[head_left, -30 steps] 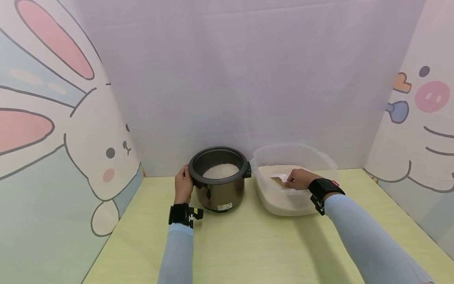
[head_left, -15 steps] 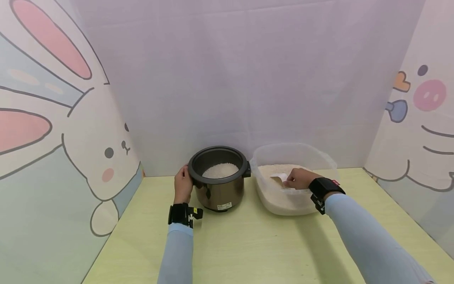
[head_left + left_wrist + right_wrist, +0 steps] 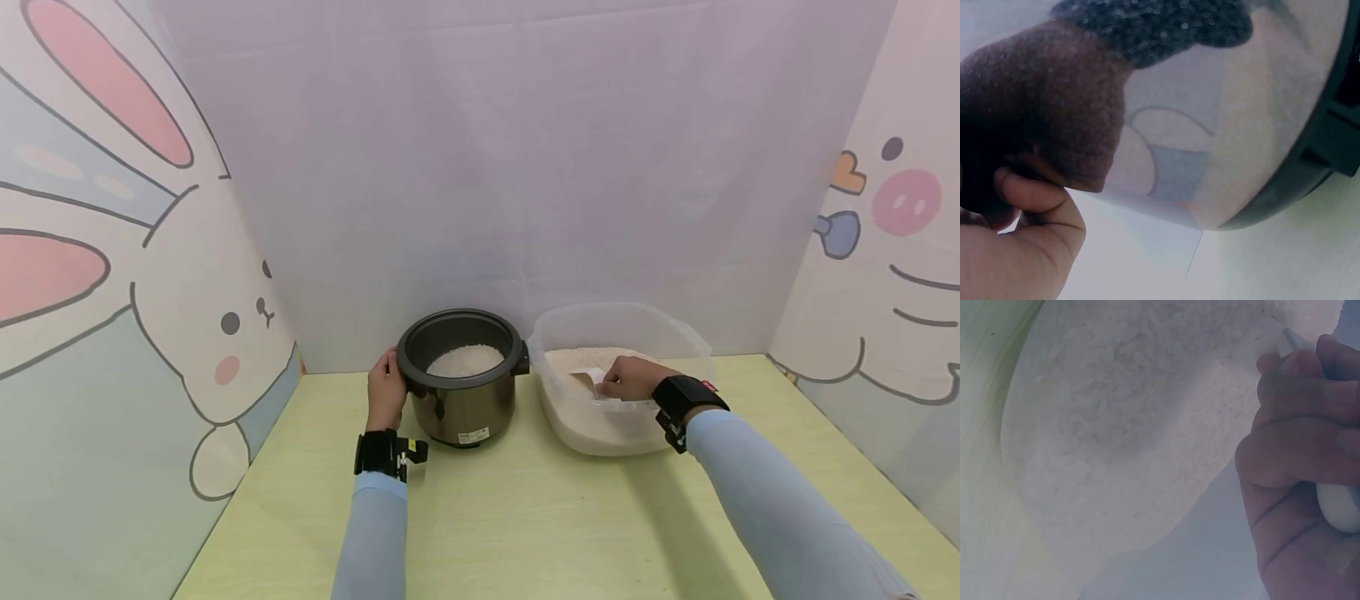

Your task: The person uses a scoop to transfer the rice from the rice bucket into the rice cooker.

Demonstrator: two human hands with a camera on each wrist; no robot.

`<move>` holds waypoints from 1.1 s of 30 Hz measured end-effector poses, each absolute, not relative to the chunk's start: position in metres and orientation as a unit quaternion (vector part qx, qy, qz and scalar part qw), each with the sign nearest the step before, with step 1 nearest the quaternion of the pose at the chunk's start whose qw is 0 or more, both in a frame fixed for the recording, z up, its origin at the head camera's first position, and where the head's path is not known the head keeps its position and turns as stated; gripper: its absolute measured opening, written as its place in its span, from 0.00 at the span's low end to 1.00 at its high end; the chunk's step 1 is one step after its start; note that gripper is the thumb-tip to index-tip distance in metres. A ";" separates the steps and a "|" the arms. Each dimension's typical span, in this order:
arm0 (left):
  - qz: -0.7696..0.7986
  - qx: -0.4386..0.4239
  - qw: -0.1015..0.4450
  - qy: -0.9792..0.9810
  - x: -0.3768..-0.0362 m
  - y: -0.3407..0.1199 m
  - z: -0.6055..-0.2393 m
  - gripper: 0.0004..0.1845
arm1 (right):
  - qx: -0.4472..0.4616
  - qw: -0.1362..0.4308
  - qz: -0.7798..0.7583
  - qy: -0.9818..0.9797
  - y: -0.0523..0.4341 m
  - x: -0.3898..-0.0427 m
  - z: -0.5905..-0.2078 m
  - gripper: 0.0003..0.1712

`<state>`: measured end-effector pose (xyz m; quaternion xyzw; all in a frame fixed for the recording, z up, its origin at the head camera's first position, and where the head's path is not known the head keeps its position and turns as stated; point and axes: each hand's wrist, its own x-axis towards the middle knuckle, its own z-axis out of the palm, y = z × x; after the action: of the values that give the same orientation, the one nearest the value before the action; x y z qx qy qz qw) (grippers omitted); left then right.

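Observation:
In the head view a dark rice cooker (image 3: 463, 412) without a lid stands on the table, with white rice (image 3: 467, 361) in its pot. My left hand (image 3: 386, 392) grips its left side; in the left wrist view the thumb and fingers (image 3: 1035, 199) curl at a dark handle below the rim. To the right is a clear plastic tub (image 3: 609, 429) part-filled with rice. My right hand (image 3: 633, 379) reaches inside it and holds a white scoop (image 3: 588, 377) down in the rice. In the right wrist view the fingers wrap round the scoop's handle (image 3: 1338, 509).
The cooker and tub stand side by side on a pale yellow-green table (image 3: 525, 517). Behind them hangs a pale lilac cloth (image 3: 480, 167). Side panels with a rabbit drawing (image 3: 217, 333) and a pig drawing (image 3: 907, 200) flank the table.
The scoop in my right hand has turned slightly within the rice. My left hand, the cooker and the tub have kept their places.

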<state>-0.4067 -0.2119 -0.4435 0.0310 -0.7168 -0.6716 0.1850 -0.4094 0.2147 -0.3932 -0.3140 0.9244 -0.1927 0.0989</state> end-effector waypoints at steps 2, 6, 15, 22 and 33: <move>-0.672 0.031 0.185 -0.717 -0.407 -0.212 -0.444 0.23 | -0.314 0.100 -0.191 0.925 0.215 -0.410 -0.394 0.27; -0.669 0.032 0.184 -0.719 -0.407 -0.212 -0.444 0.23 | -0.310 0.104 -0.196 0.925 0.215 -0.410 -0.394 0.26; -0.665 0.031 0.191 -0.721 -0.407 -0.211 -0.443 0.23 | -0.313 0.107 -0.206 0.921 0.214 -0.411 -0.392 0.25; -0.664 0.028 0.191 -0.722 -0.406 -0.212 -0.444 0.23 | -0.308 0.114 -0.217 0.919 0.216 -0.413 -0.395 0.25; -0.668 0.032 0.187 -0.720 -0.407 -0.212 -0.444 0.23 | -0.298 0.148 -0.270 0.904 0.215 -0.414 -0.394 0.27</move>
<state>-0.4070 -0.2116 -0.4435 0.0325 -0.7196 -0.6680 0.1870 -0.4135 0.2151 -0.3942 -0.2977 0.9036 -0.2701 0.1484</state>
